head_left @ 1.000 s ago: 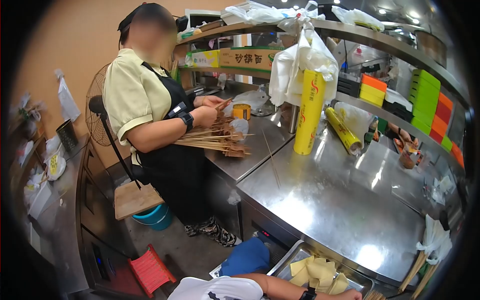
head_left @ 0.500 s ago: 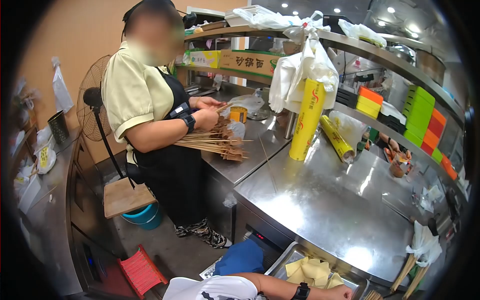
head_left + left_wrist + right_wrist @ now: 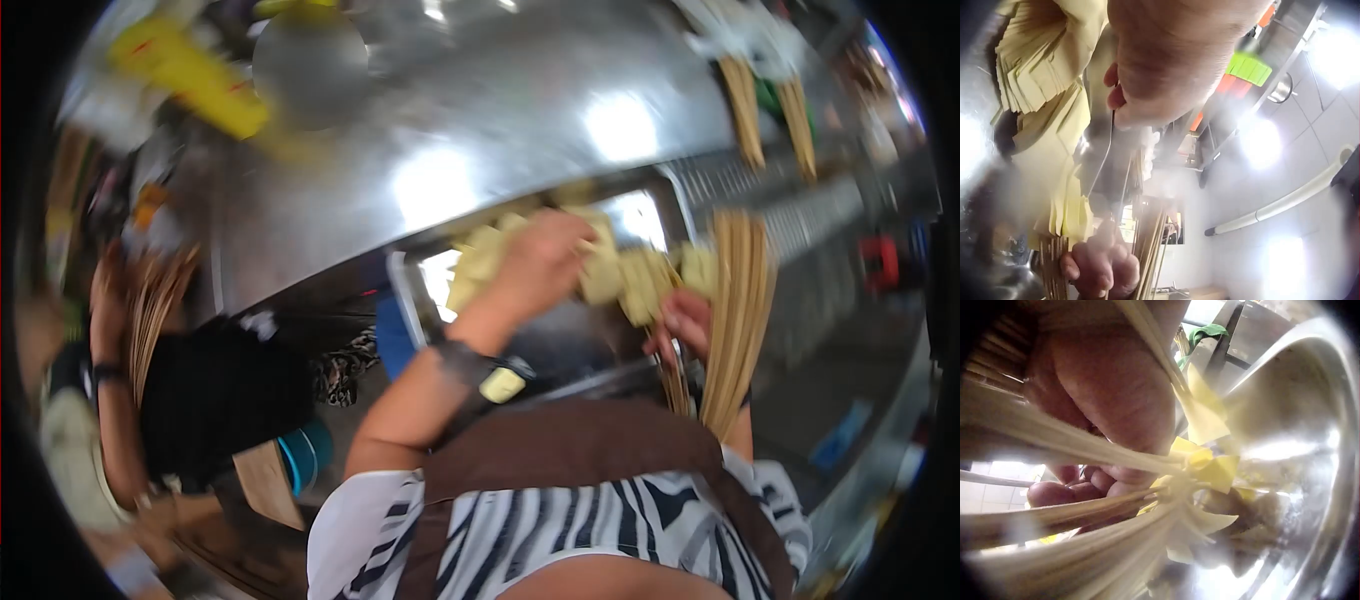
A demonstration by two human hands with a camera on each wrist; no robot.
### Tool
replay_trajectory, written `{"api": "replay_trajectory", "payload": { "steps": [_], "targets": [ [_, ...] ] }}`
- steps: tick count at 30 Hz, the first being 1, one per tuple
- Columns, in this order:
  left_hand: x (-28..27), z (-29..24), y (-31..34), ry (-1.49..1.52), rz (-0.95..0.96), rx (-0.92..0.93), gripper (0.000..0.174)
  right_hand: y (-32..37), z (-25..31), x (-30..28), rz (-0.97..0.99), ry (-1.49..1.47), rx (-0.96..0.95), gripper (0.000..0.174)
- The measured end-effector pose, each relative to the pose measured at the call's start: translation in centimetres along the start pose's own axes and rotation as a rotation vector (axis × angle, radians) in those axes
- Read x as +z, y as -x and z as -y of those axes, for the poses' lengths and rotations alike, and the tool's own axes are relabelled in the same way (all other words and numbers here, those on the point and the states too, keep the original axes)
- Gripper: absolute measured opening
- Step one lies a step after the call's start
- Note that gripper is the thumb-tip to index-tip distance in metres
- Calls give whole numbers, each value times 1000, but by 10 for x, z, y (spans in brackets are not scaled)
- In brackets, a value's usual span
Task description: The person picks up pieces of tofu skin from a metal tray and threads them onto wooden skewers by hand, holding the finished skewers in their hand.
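My left hand point(image 3: 545, 260) reaches over a metal tray point(image 3: 400, 290), its fingers curled close to pale yellow folded sheets point(image 3: 480, 265) that look like tofu skin. In the left wrist view the same hand point(image 3: 1172, 62) hangs beside layered sheets point(image 3: 1038, 65); I cannot tell whether it grips one. At the tray's right side my right hand point(image 3: 685, 325) pinches a thin bamboo skewer point(image 3: 1121, 194). Its curled fingers point(image 3: 1100, 481) show among skewers in the right wrist view. Threaded sheets point(image 3: 645, 285) sit near it, and a thick bundle of skewers point(image 3: 740, 320) stands to its right.
Behind the tray extends a steel counter point(image 3: 480, 110) with a yellow box point(image 3: 190, 75) at its far left. Wrapped skewer bundles point(image 3: 740, 110) lie back right. At left, another person's hand point(image 3: 108, 300) holds skewers point(image 3: 160, 310). A blue bucket point(image 3: 305, 455) stands on the floor.
The head view has swung down and right from the other person and shelves to the tray. Both my hands are now in view; earlier only one forearm and hand showed at the bottom edge.
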State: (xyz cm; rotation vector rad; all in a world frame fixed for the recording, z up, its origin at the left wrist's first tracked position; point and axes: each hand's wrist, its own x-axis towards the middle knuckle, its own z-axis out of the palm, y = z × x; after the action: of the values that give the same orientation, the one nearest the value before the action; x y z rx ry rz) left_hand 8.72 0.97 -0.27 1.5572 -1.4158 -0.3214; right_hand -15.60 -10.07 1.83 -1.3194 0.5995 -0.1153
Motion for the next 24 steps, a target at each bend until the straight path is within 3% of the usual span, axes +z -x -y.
{"api": "replay_trajectory", "payload": {
  "steps": [1, 2, 10, 20, 22, 24],
  "targets": [
    [-11, 0, -5, -132, 39, 147, 26, -4, -4, -2, 36, -79, -2, 22],
    [-14, -2, -7, -200, 62, 174, 25, -6, -5, -4, 83, -144, -25, 17],
    [-1, -4, -13, -273, 279, 145, 32, -6, -6, -8, 126, -219, -54, 12],
    [-3, 1, -14, -277, 251, 143, 15, -5, -7, -8, 139, -208, -37, 10],
    [2, 3, -11, -80, 100, -38, 9, -4, -8, -9, 143, -200, -42, 10],
    [3, 4, -9, 32, 70, -134, 8, -5, -10, -11, 158, -203, -44, 9]
  ]
}}
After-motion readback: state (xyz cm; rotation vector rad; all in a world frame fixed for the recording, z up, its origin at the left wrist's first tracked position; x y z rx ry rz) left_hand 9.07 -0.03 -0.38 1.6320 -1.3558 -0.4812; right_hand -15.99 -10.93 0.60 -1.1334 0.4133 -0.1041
